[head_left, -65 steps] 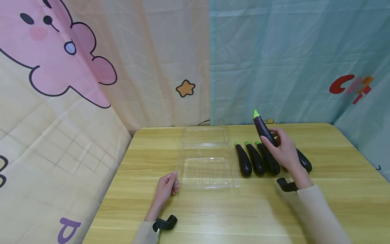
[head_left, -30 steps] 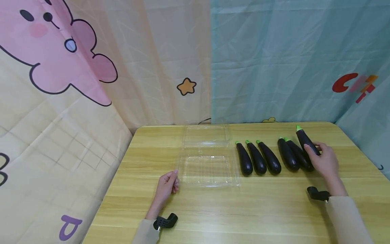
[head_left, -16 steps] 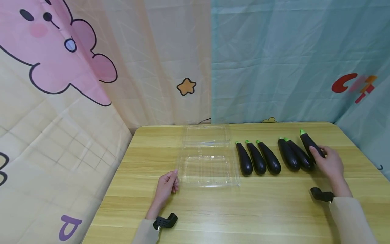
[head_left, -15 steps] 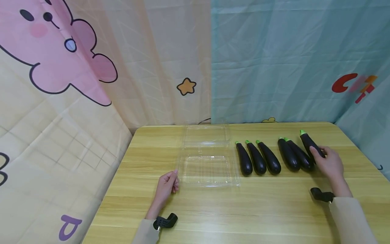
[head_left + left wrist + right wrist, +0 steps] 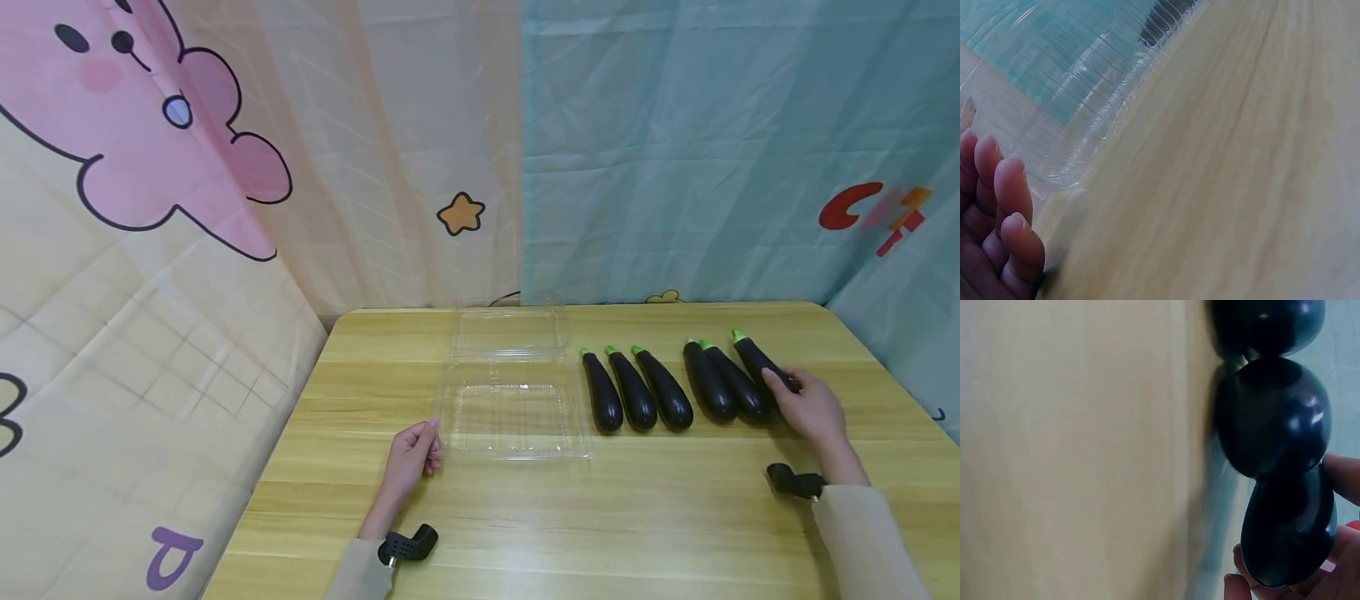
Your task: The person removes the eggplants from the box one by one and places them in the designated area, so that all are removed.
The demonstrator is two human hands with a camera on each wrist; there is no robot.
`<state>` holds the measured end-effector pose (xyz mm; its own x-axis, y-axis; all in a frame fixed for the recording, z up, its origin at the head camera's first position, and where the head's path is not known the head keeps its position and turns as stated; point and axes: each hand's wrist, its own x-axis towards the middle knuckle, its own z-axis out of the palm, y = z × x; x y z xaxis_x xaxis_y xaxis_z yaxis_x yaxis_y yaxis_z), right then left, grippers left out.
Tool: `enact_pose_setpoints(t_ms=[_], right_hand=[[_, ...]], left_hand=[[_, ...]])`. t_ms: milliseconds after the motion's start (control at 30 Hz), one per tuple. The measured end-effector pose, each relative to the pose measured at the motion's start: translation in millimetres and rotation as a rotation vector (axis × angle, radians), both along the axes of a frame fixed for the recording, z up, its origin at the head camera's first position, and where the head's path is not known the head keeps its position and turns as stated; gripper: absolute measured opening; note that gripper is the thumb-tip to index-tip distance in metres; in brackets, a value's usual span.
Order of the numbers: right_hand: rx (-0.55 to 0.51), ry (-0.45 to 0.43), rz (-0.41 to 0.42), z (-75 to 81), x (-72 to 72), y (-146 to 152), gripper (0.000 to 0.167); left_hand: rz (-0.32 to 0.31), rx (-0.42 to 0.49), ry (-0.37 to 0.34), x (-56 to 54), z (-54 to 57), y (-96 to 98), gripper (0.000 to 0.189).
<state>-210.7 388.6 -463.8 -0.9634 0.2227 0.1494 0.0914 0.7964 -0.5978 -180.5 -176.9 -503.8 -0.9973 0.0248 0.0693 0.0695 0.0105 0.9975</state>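
Note:
My right hand (image 5: 812,410) grips a dark purple eggplant (image 5: 759,358) with a green stem, thumb on one side and fingers round the other. In the right wrist view the rounded end of this eggplant (image 5: 1288,531) shows between the fingers, close against its neighbour (image 5: 1275,419). Two more eggplants (image 5: 708,382) lie to its left on the table. Three others (image 5: 633,392) form a separate row beside a clear plastic clamshell box (image 5: 588,437), whose lid lies back. My left hand (image 5: 408,457) rests at the box's left front, fingers loosely curled, holding nothing.
The wooden table (image 5: 525,525) has its back edge close to hanging printed curtains (image 5: 675,167). Another curtain (image 5: 150,350) stands along the left side. A thin dark cord (image 5: 504,297) shows behind the box.
My right hand has carried the eggplant from above the rows to the right and lowered it beside the two right-hand eggplants. Most recently its stem end tips down and left. The left hand stays put.

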Motion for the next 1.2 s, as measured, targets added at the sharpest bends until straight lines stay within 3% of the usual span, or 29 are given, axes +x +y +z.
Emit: enact_pose_setpoints(t_ms=[300,467,800,1200], right_hand=[[0.016,-0.045,0.014,-2.5,-1.3,-4,0.058],[0.03,-0.063,0.034,-3.1,-2.0,-6,0.059],[0.049,-0.092,0.056,-4.2,-2.9,-5,0.06],[0.07,-0.111,0.064,-0.2,-1.4,-7,0.065]], left_hand=[[-0.008,0.001,-0.055,1.4,7.5,-0.2,0.047],[-0.023,-0.007,-0.037,4.4,13.4,0.3,0.045],[0.0,0.014,-0.003,0.2,-0.6,-0.2,0.049],[0.002,0.011,-0.012,0.6,1.1,0.1,0.049]])
